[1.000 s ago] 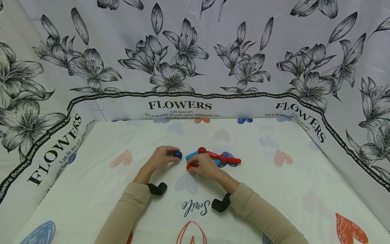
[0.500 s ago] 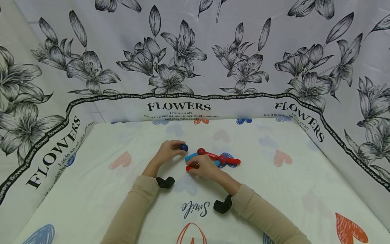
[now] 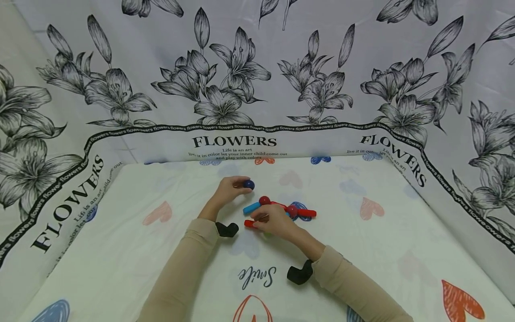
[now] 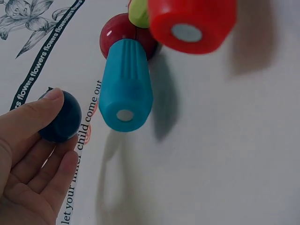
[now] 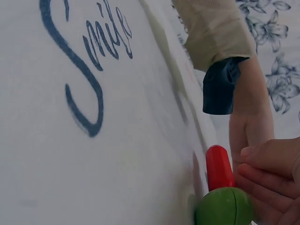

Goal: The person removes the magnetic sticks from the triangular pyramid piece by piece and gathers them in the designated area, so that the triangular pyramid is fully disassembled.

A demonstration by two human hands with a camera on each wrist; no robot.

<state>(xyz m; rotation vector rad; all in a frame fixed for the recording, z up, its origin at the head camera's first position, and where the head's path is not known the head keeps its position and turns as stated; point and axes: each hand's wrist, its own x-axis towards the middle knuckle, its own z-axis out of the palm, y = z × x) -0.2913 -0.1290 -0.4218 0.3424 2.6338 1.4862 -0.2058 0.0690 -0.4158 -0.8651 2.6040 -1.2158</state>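
My left hand pinches a dark blue ball between thumb and fingers, above the far side of a joined group of toy building rods and balls. My right hand holds that group near a short red rod, its fingers hiding part of it. A green ball sits at the end of this red rod in the right wrist view. A light blue rod with a pale disc at its tip joins a red ball. Another red ball and a red rod extend rightward.
A white cloth printed with hearts and lettering covers the table. Flower-printed curtains stand behind it and at both sides. Black wrist camera mounts jut inward from both sleeves.
My left hand has carried the blue ball away from me and to the right, past the near rods. My right hand stays almost in place with the joined pieces.
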